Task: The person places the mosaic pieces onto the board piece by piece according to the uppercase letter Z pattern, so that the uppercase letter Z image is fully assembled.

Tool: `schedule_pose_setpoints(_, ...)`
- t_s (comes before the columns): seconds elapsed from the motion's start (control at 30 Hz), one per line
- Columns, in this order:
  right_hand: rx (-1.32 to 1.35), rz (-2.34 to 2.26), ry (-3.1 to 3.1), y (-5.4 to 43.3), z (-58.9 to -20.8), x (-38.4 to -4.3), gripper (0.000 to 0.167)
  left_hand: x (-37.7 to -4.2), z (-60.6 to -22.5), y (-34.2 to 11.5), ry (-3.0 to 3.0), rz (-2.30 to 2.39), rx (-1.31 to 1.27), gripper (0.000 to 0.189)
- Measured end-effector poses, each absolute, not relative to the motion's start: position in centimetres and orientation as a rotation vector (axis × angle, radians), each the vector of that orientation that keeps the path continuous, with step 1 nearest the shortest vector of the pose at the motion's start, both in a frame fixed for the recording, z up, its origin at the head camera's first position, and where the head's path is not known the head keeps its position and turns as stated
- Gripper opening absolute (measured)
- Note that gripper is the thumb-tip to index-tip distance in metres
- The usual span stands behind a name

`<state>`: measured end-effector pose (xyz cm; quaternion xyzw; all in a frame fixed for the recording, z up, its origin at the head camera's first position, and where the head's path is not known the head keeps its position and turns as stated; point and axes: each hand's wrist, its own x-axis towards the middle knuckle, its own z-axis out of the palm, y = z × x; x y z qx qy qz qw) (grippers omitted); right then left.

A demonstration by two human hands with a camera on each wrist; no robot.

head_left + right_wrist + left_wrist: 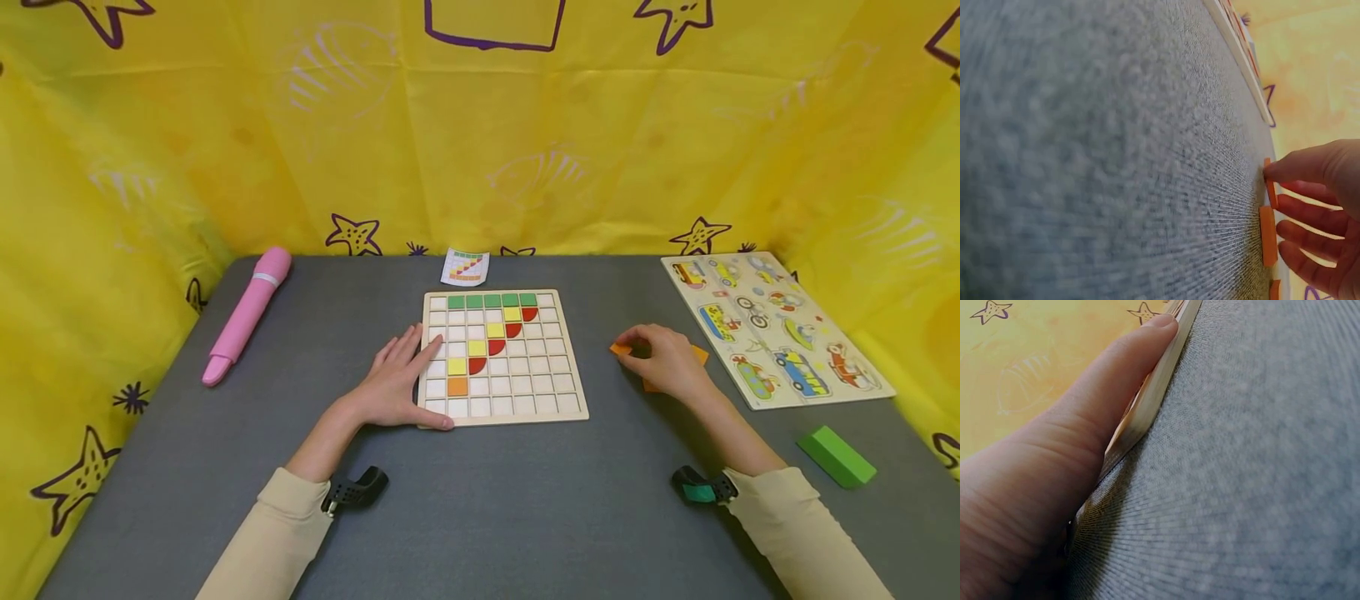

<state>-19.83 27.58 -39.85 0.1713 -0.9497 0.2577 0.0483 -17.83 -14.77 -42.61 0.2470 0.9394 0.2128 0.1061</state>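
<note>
My left hand (395, 379) rests at the left edge of a wooden grid board (582, 408), fingers spread and thumb along its front edge. In the left wrist view the thumb (1116, 378) lies against the board's rim. Green squares (491, 301) line the board's back row, yellow squares (477, 348) and red quarter-circles (497, 347) step down diagonally, and one orange square (457, 387) sits low at the left. Right of the board, my right hand (667, 362) pinches an orange tile (1271, 187) between thumb and fingers. More orange tiles (1268, 236) lie beneath that hand, partly hidden.
Behind the board lies a small pattern card (466, 267). A picture puzzle board (780, 333) is at the right, with a green block (836, 457) in front of it. On the left lies a pink wand-shaped object (249, 317). Yellow cloth (480, 125) hangs around the grey table.
</note>
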Motion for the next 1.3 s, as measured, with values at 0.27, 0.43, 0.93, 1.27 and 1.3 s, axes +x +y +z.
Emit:
schedule_pose_setpoints(0.27,0.523,0.809,-2.876,26.8,-39.8,-19.8,0.021,-17.6,-42.5,-14.7,2.769,0.635,0.732,0.125)
schedule_pose_setpoints(0.43,0.555,0.905,-2.859,25.0,-39.6,-19.6,0.02,-17.7,-42.6,-14.7,2.774,0.632,0.731,0.125)
schedule_pose_setpoints(0.93,0.784,1.134,-2.883,18.0,-38.9,-18.7,0.02,-17.7,-42.5,-14.7,2.775,0.637,0.749,0.124)
schedule_pose_setpoints(1.27,0.973,1.198,-2.867,14.7,-39.3,-18.4,0.023,-17.7,-42.3,-14.7,2.777,0.638,0.755,0.123)
schedule_pose_setpoints(1.3,0.998,1.193,-2.855,14.4,-39.4,-18.4,0.023,-17.7,-42.4,-14.7,2.777,0.632,0.751,0.123)
